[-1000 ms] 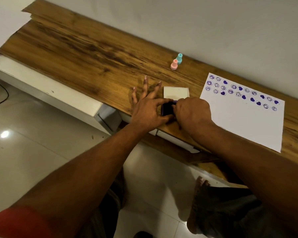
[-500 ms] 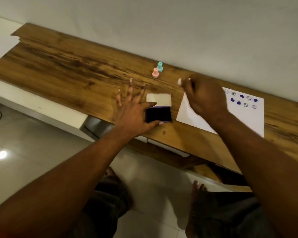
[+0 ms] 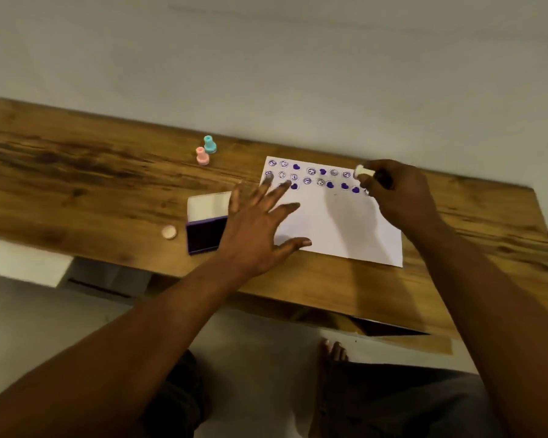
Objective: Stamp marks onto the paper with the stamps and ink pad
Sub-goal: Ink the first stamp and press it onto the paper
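Observation:
A white paper (image 3: 336, 229) lies on the wooden table, its far edge covered with several purple smiley and heart marks. My right hand (image 3: 399, 197) is over the paper's far right corner, fingers shut on a small white stamp (image 3: 359, 171). My left hand (image 3: 260, 222) is spread open, fingers on the paper's left side, partly covering the open purple ink pad (image 3: 203, 237) with its white lid (image 3: 206, 205) flipped back. A pink stamp (image 3: 202, 155) and a teal stamp (image 3: 209, 144) stand upright near the wall.
A small round pale cap (image 3: 169, 232) lies left of the ink pad. The wooden table (image 3: 76, 184) runs along a white wall. Its near edge is close to my arms, with my knees and a bare foot (image 3: 332, 352) below.
My right hand lifted off the ink pad and carried the stamp right to the paper's far right corner. My left hand slid from beside the pad onto the paper. The camera tilted rightward.

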The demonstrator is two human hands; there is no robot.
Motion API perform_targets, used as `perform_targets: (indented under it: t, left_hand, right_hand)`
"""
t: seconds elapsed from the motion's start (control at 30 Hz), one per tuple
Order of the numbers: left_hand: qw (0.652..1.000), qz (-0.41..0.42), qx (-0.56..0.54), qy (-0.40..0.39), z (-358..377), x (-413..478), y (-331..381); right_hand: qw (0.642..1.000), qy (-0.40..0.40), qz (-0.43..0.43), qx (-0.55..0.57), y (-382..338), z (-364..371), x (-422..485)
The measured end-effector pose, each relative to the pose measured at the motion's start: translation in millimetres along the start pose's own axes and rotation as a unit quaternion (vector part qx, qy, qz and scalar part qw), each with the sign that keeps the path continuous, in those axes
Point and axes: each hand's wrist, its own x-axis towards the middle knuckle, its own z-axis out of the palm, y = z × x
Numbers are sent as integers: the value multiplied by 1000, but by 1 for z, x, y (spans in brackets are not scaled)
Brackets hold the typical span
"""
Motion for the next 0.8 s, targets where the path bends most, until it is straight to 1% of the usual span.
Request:
perform_targets:
  t: [0.1,0.17,0.3,0.4,0.5,0.67,0.8]
  left_hand:
    - [997,15,46,-60,14,5,15]
    - [994,36,60,-80,23,3,19]
    - [995,47,47,-79,33,-3,22]
    - [996,53,31,-71,39,-7,25]
    - [997,49,3,-55,40,-6,25]
    - [998,30,-29,-39,42,-3,26]
    - [998,26,-34,-47,42,-2,25]
  right_hand:
    - [999,14,11,47,10,4,6]
    - [998,35,6,55,15,6,12]
    - [996,72,2,57,23,13,19]
    - [996,81,-15,38,24,20,22]
    - [997,51,-52,24,17,31,23]
    - [988,-16,-125,-84,2,60,17]
    - [981,-28,-154,-113,-9,72,21]
